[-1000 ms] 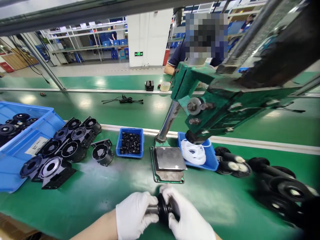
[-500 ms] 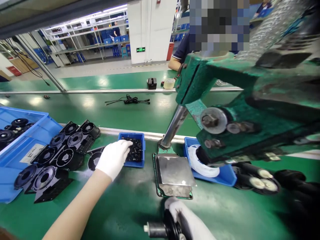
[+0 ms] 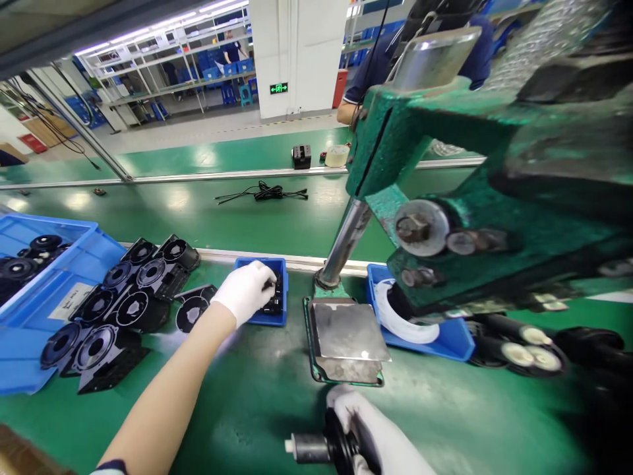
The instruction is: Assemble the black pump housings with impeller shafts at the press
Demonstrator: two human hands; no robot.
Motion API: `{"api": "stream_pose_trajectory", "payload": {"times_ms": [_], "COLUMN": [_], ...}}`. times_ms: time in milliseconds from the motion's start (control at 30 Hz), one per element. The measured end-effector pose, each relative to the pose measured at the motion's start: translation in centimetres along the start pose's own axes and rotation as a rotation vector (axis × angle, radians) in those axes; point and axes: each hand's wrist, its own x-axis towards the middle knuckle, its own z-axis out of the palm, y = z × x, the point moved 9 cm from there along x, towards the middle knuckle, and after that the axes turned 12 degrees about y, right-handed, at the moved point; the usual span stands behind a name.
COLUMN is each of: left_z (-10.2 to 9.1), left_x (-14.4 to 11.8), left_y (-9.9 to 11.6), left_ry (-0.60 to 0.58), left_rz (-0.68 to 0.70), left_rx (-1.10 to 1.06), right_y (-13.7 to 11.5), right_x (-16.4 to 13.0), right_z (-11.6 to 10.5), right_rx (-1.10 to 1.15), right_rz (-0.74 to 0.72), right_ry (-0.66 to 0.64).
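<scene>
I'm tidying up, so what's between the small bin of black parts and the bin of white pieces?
In the head view, a metal plate, green base and post stand between the small bin and white pieces.

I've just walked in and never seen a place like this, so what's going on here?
Someone in white gloves is working at a green bench. Their right hand holds a black round part with a shaft, just in front of a green press. Their left hand is in a small blue bin of little black pieces; whether it has hold of one is hidden. Black housings lie off to their left.
</scene>
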Motion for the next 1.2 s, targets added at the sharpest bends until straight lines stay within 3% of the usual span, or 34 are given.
{"api": "stream_pose_trajectory", "payload": {"times_ms": [100,200,333,467,600,700,967,1200], "left_z": [-2.7,-3.7,-0.5,4.2,7.5,8.7,8.4,9.4], "left_x": [-1.7,-5.0,-9.8,-13.0,-13.7,-13.7,-14.0,-14.0], "left_y": [-1.2,-2.0,0.0,2.4,2.1,1.1,0.9,-0.2], "left_ry": [0.149,0.261,0.108,-0.082,-0.054,0.011,0.013,0.044], "left_rz": [-0.177,-0.399,-0.581,-0.761,-0.845,-0.841,-0.863,-0.948], "left_rx": [-0.213,-0.75,-1.332,-1.634,-1.594,-1.451,-1.353,-1.466], "right_y": [0.6,1.3,1.6,1.7,1.4,1.1,0.8,1.0], "right_x": [-0.1,-0.2,-0.1,0.0,-0.1,-0.1,0.2,0.2], "right_z": [0.2,0.5,0.7,1.1,1.5,1.6,1.2,1.3], "right_rx": [0.0,0.018,0.078,0.162,0.215,0.245,0.27,0.236], "right_rz": [0.021,0.055,0.084,0.128,0.162,0.171,0.135,0.147], "right_ry": [-0.015,-0.038,-0.06,-0.121,-0.167,-0.168,-0.11,-0.126]}}
